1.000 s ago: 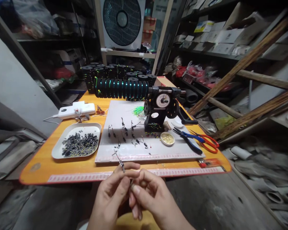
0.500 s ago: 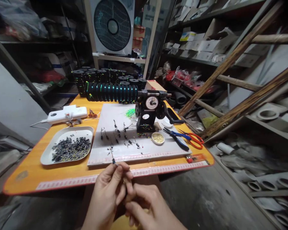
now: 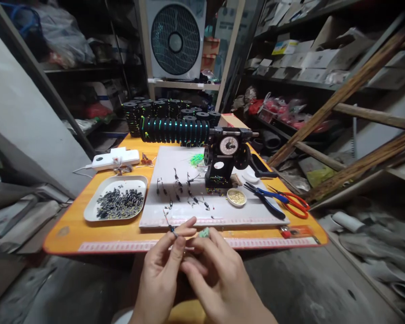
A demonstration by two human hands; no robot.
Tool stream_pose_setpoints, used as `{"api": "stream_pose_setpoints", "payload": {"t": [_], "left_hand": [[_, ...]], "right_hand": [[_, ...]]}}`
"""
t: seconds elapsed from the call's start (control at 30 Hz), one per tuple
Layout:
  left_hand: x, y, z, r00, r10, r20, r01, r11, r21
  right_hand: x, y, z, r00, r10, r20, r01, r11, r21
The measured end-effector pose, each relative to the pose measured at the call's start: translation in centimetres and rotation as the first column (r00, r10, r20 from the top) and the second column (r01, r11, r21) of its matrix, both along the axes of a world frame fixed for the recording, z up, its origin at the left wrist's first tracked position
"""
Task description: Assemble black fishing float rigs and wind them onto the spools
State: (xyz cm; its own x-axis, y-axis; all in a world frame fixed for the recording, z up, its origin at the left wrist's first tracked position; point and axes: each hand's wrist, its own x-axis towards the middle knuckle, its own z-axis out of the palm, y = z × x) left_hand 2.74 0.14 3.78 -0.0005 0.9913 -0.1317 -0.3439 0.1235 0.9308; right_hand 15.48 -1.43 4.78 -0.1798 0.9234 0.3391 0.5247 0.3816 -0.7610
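Just in front of the table's near edge, my left hand pinches a thin line between thumb and forefinger. A small black cylinder on that line stands above the fingers, with a thin tail pointing up toward the board. My right hand meets it, its fingers curled at the left fingertips; what they grip is hidden. A small pale green piece shows at the right fingers. Several similar black cylinders with line tails lie on the white board.
A white tray of small black pieces stands left. On the board are a hand-cranked winder with a black ribbed spool, a dish of gold bits and pliers. Orange-handled scissors lie right.
My right fingers have shifted up against the left hand, and the pale green piece has come into view at them. The left hand keeps its pinch. The camera swung left to right and back.
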Motion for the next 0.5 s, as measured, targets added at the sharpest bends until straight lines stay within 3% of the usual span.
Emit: {"api": "stream_pose_setpoints", "payload": {"t": [0.13,0.27,0.3,0.37,0.5], "left_hand": [[-0.6,0.1,-0.2,0.998,-0.067,0.018,0.067,0.997,-0.031],[-1.0,0.3,-0.4,0.993,-0.109,0.045,0.110,0.994,-0.014],[-1.1,0.4,-0.4,0.993,-0.112,0.041,0.113,0.994,-0.007],[-1.5,0.5,-0.3,0.993,-0.117,-0.014,0.117,0.993,-0.018],[-2.8,0.6,-0.1,0.960,-0.118,-0.255,0.114,0.993,-0.032]], "right_hand": [[-0.2,1.5,-0.3,0.959,0.152,-0.238,-0.197,0.965,-0.176],[-0.2,2.5,-1.0,0.825,0.175,-0.538,-0.416,0.832,-0.367],[-0.2,2.6,-1.1,0.823,0.155,-0.546,-0.413,0.824,-0.388],[-0.2,2.6,-1.1,0.879,0.144,-0.455,-0.333,0.867,-0.370],[-0.1,2.5,-0.8,0.980,0.150,-0.129,-0.170,0.972,-0.164]]}}
